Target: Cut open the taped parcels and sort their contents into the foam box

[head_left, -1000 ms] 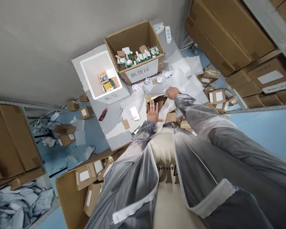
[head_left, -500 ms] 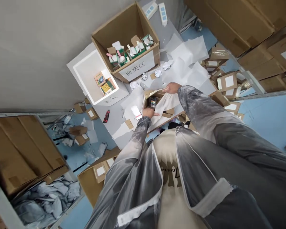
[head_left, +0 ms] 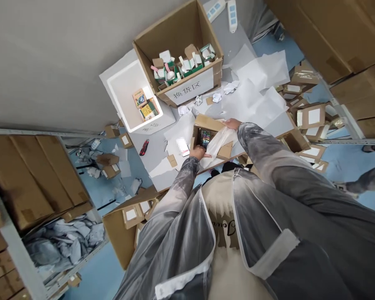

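Observation:
A small open cardboard box rests at the table's front edge. Inside it lies a dark book-like item with colourful lettering, partly covered by a thin white sheet of packing paper. My left hand grips the box's near left corner, one finger stretched over the paper. At the far right corner, my right hand is closed on the edge of the paper. A phone with a lit white screen lies left of the box.
Behind stand a large carton of small green-and-white boxes and a white foam bin holding a few small boxes. A red-black box cutter lies on the table's left. Loose paper covers the right; a person's leg shows beyond.
The paper has been drawn back toward the right, so more of the dark item and the box interior show. My view has shifted, and a person's leg has appeared at right.

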A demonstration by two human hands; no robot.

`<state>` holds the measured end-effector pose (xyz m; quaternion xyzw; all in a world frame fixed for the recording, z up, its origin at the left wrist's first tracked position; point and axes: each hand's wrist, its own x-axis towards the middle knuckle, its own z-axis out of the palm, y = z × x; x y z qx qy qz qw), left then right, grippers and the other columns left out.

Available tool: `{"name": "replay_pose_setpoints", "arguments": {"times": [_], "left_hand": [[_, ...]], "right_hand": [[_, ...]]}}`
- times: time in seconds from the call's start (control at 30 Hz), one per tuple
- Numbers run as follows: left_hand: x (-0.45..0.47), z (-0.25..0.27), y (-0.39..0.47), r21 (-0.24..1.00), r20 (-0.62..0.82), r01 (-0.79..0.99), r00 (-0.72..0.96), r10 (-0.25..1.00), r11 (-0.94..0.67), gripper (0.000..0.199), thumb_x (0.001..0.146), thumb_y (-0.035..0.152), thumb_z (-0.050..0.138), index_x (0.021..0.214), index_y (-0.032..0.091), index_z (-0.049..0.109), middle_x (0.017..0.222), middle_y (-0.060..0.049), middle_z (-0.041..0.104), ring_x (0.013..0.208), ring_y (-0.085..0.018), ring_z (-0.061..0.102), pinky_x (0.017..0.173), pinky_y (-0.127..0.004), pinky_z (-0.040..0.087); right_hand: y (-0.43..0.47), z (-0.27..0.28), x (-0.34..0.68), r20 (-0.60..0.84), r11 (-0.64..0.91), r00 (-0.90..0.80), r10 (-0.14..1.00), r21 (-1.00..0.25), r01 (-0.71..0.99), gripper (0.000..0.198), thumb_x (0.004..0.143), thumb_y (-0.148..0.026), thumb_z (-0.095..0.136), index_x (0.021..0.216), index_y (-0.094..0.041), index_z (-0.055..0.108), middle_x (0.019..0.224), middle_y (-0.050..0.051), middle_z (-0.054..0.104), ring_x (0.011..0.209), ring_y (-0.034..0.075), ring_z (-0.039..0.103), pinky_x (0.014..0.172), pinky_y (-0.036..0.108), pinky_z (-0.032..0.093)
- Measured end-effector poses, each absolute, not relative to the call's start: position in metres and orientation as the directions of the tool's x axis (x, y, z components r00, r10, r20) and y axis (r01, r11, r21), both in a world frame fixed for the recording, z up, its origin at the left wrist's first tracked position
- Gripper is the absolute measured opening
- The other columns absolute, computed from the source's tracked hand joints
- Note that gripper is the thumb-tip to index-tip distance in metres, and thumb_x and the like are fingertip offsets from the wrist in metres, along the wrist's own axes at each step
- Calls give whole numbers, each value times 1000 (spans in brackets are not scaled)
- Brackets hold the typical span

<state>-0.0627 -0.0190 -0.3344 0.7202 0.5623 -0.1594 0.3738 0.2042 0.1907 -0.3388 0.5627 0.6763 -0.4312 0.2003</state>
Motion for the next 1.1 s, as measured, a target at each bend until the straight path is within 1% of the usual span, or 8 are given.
{"name": "replay_pose_setpoints", "arguments": {"times": [0.13, 0.23, 0.37, 0.43, 0.67, 0.9, 1.0, 1.1], "left_hand": [[-53, -323, -30, 378, -576, 921, 314, 755, -95, 80, 102, 62, 100, 168, 21, 79, 178, -31, 65, 163, -52, 63, 126, -59, 56], [-40, -317, -15, 461, -434, 847, 476, 765, -265, 137, 89, 62, 109, 197, 10, 42, 201, -34, 33, 189, -56, 29, 151, -70, 28], [-38, -325, 42, 531, -348, 734, 644, 682, -423, 183, 73, 91, 106, 199, -5, 14, 204, -40, 3, 194, -60, 0, 154, -76, -11], [-51, -333, 73, 532, -385, 744, 638, 667, -405, 190, 71, 101, 99, 198, -9, 10, 203, -43, -2, 194, -61, -4, 153, -75, -15], [-111, -336, 109, 410, -624, 827, 561, 544, -383, 199, 62, 102, 100, 200, -2, 4, 203, -39, -16, 192, -60, -19, 152, -78, -11], [-106, -315, 61, 326, -663, 819, 554, 503, -471, 195, 57, 94, 109, 201, 2, 16, 200, -44, -18, 190, -65, -20, 144, -90, -12], [-96, -314, 44, 253, -682, 875, 464, 565, -413, 178, 69, 89, 107, 203, 11, 20, 203, -40, -13, 191, -63, -19, 142, -94, -11], [-93, -316, 35, 240, -654, 887, 449, 609, -395, 176, 71, 78, 110, 204, 14, 15, 206, -37, -9, 192, -63, -14, 146, -91, 5]], "right_hand": [[181, -334, 207, -744, 45, -233, 626, -264, 963, 57, 129, -50, 48, 144, -7, 84, 143, 28, 84, 127, 37, 79, 113, 44, 59], [166, -322, 210, -556, 202, -322, 766, -267, 942, 60, 123, -39, 55, 169, -3, 68, 173, 35, 67, 160, 46, 62, 135, 58, 49], [136, -316, 207, -376, 479, -574, 728, -321, 817, 74, 117, -44, 65, 180, -4, 62, 194, 32, 47, 186, 54, 31, 152, 79, 19], [123, -322, 206, -360, 549, -649, 670, -347, 760, 86, 115, -55, 71, 185, -7, 58, 201, 30, 37, 191, 56, 21, 152, 84, 11], [117, -343, 211, -535, 531, -670, 515, -415, 739, 145, 95, -79, 93, 200, -3, 28, 202, 37, 27, 188, 59, 27, 149, 82, 23], [103, -315, 189, -594, 385, -468, 654, -272, 882, 82, 113, -16, 58, 193, -7, 44, 191, 29, 55, 181, 40, 46, 148, 66, 36], [102, -299, 185, -587, 377, -423, 690, -206, 903, 58, 114, -3, 47, 167, 4, 70, 162, 35, 76, 157, 38, 67, 130, 56, 52], [112, -277, 201, -576, 358, -379, 724, -157, 921, 39, 113, -2, 53, 134, 9, 83, 129, 37, 85, 128, 40, 80, 111, 52, 60]]}}
